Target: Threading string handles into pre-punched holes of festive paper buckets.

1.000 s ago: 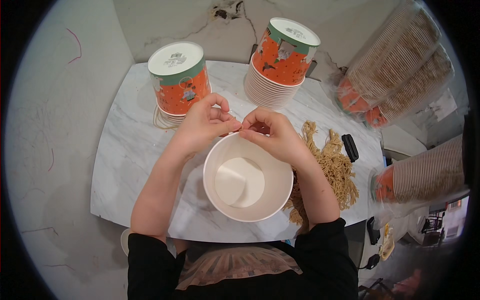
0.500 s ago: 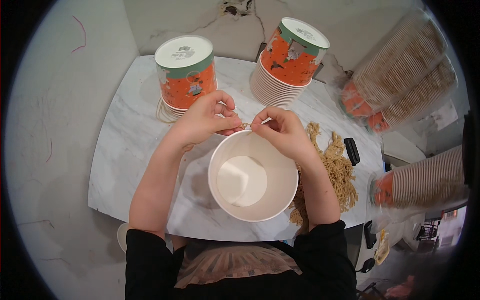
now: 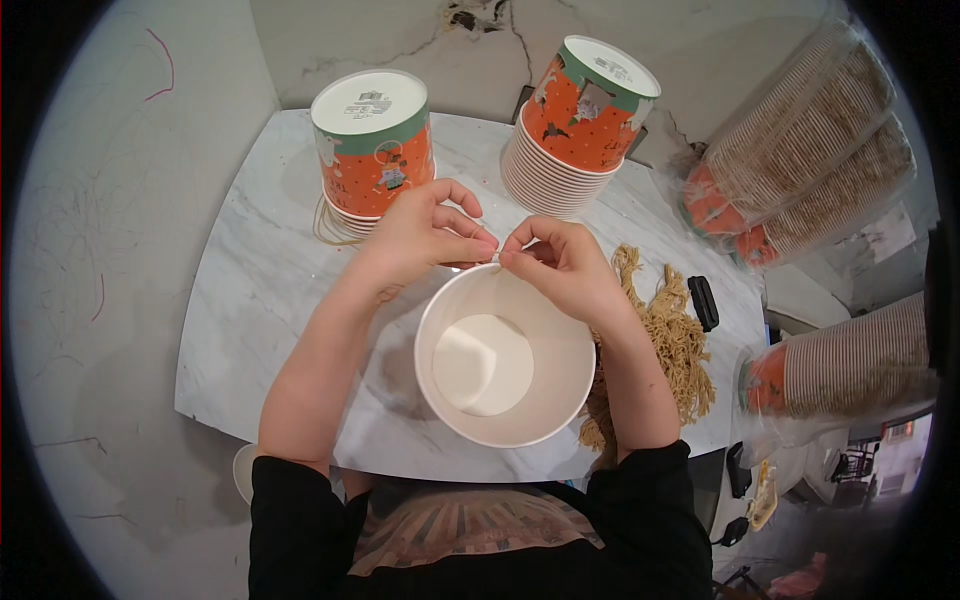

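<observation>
A large white paper bucket (image 3: 560, 330) stands mouth up on the table in front of me. At its far rim my left hand (image 3: 432, 232) and my right hand (image 3: 560, 258) meet, fingertips nearly touching. Both hands pinch a thin tan cord (image 3: 497, 258), of which only a tiny piece shows between the fingers. To the right, partly behind my right forearm, lies a heap of tan cords (image 3: 680, 335). An upturned stack of orange and green printed paper buckets (image 3: 368, 160) stands beyond my left hand, with a loop of cord (image 3: 326, 225) at its foot.
A second upturned bucket stack (image 3: 580, 125) stands at the back of the marbled table (image 3: 250, 300). Plastic-wrapped bucket stacks (image 3: 790, 150) lean at the right, with another wrapped stack (image 3: 840, 360) below. A black oblong object (image 3: 703, 303) lies beside the cords.
My left fingertips have moved slightly right, closer to my right ones, so less cord shows between them. The bucket's rim has shifted slightly toward me.
</observation>
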Demonstrator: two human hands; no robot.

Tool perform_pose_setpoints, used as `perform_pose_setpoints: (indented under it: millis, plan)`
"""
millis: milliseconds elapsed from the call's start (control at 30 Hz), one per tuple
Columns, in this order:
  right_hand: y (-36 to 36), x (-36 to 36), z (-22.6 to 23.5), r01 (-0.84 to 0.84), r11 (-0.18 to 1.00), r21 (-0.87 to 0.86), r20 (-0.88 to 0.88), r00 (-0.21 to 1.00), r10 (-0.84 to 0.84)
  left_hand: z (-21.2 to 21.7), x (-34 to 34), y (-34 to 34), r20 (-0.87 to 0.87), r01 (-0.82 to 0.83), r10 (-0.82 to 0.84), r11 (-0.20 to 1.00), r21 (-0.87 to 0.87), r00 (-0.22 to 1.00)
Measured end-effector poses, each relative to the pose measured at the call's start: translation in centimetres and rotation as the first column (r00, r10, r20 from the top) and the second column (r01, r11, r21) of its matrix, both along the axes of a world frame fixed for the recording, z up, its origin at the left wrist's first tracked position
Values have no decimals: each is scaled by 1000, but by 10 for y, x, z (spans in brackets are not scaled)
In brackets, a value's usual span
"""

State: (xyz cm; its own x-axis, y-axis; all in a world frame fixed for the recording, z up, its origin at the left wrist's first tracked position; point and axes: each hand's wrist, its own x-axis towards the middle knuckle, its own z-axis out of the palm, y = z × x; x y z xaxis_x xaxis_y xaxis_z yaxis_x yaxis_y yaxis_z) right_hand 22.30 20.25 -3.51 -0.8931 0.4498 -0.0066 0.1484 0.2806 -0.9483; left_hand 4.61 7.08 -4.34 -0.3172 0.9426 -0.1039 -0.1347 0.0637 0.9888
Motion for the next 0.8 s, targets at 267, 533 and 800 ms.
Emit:
perform_pose_setpoints:
  millis: [267, 533, 800]
  plan:
    - [10, 4, -1, -62, 998, 21, -2, 998, 62, -3, -8, -1, -43, 67, -66, 998, 10, 997]
    - [4, 6, 18, -97, 995, -3, 111, 989, 97, 0, -12, -5, 32, 75, -76, 997, 12, 997]
    - [0, 2, 7, -36, 999, -42, 62, 997, 38, 6, -6, -2, 67, 70, -70, 998, -2, 995]
